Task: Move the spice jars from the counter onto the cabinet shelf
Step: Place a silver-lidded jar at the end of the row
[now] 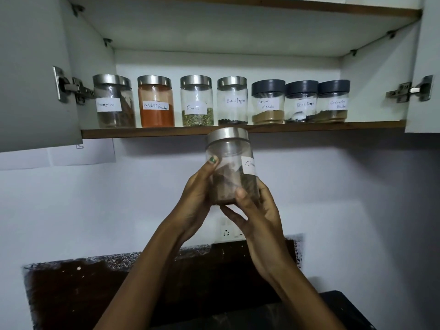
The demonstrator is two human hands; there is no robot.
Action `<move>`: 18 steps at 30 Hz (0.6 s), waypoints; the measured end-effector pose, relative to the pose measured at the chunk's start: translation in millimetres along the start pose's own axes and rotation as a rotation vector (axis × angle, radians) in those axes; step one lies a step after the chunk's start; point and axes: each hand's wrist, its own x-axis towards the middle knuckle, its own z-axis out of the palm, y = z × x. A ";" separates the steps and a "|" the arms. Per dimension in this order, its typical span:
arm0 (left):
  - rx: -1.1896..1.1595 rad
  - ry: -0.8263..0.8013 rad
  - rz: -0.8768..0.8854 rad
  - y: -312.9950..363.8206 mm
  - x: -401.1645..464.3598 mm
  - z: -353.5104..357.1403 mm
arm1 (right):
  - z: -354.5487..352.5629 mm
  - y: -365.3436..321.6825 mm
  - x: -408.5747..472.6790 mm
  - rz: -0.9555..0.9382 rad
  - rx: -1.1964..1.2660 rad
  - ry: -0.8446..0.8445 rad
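Steel-lidded clear glass jar [231, 165] with brown spice pieces and a white paper label is held upright just below the wooden front edge of the cabinet shelf [147, 132]. Left hand [197, 198] wraps its left side; right hand [257, 210] cups its base, thumb pressed on the glass. Seven labelled jars [156, 102] stand in a row on the shelf.
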 end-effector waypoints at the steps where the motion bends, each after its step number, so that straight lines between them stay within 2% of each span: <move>1: -0.010 -0.009 0.000 0.9 -0.3 0.9 | 0.6 -0.5 -1.2 -0.031 -0.072 0.025; 8: 0.039 0.021 0.013 -5.9 -1.1 0.1 | 1.4 1.6 -0.6 -0.310 -0.520 0.202; 12: 0.037 0.020 0.017 -9.2 -0.1 3.6 | -3.5 3.6 -0.1 -0.400 -0.621 0.253; 18: 0.038 0.017 0.018 -17.0 6.6 15.1 | -16.5 0.7 0.2 -0.399 -0.685 0.273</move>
